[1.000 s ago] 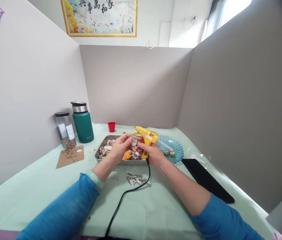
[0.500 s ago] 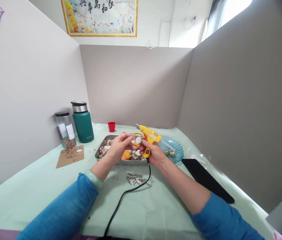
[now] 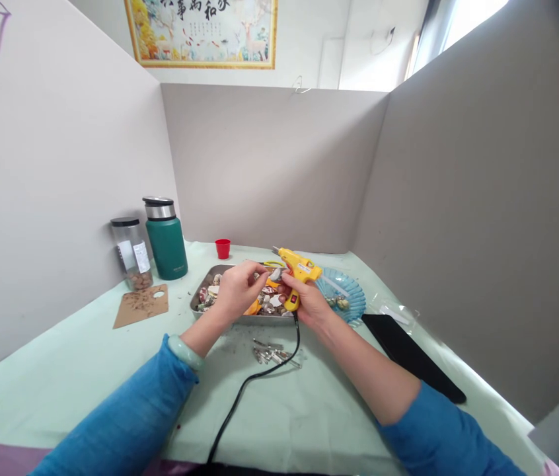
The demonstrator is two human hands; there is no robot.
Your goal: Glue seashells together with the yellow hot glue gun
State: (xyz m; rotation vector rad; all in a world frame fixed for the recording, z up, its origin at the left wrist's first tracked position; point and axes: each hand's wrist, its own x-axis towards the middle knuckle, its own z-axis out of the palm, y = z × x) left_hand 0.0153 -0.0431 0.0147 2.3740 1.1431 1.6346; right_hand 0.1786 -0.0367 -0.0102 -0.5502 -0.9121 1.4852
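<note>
Glue gun (image 3: 301, 266), yellow, is what I pick out first in the head view, the only 1 I have. The right grip (image 3: 309, 304) is wrapped around its handle, nozzle pointing up and to the left, and that same hand seems to hold a small pale piece (image 3: 275, 274) at its fingertips, below the nozzle. What I see changed over the last 0.5 s: the piece has turned, so I no longer get its full round face, and the left grip (image 3: 237, 287) has drawn slightly back from it. I read that as the right grip now carrying 2 things by itself, with the left less engaged. The left thumb and fingertips are nearly together just beside the piece; I cannot tell whether they pinch something thin. Both grips are at a metal tray (image 3: 264, 320) of mixed shells or stones (image 3: 215, 287). The black cord (image 3: 247, 380) drops from the gun, passes a pile of small metal parts (image 3: 270, 354) and reaches the near edge of the desk (image 3: 111, 383). A blue plate (image 3: 359, 301) lies right of the tray; a red cup (image 3: 223, 249) stands behind it.
</note>
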